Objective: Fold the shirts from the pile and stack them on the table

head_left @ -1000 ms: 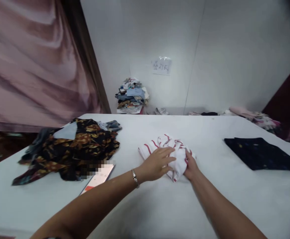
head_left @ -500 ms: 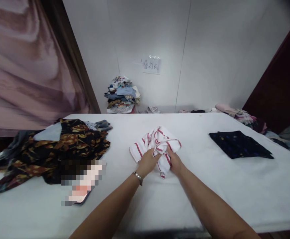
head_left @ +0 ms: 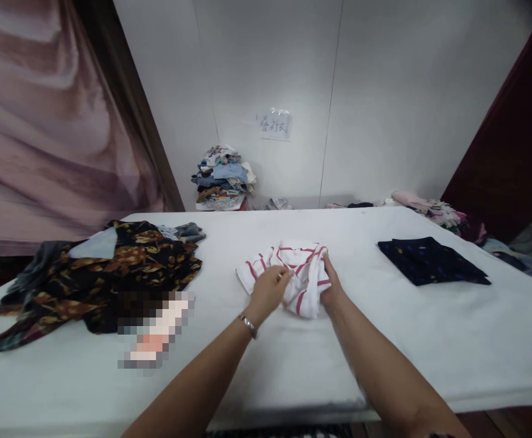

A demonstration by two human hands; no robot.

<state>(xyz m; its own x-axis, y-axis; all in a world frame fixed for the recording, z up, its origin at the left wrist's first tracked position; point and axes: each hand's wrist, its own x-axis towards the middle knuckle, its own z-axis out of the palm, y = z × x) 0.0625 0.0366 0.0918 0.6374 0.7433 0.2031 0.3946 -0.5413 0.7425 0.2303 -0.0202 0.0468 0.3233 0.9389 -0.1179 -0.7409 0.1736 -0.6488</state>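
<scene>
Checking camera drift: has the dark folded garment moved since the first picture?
No: dark folded garment holds position against the far right corner of the table; view shifted.

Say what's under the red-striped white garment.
White table shows around the red-striped white garment; whatever lies directly beneath its bunched folds is covered. The right hand holds its right side, fingers partly hidden by cloth.

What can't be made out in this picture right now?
All in the head view:
Right hand: some fingers, hidden behind the striped cloth.
Left hand: whether its fingertips pinch the cloth; too small to tell.
Flat item: its details, blurred by pixelation.
Dark grey cloth: partly covered by the floral garment.
Curtain: cut off by the left edge.
</scene>
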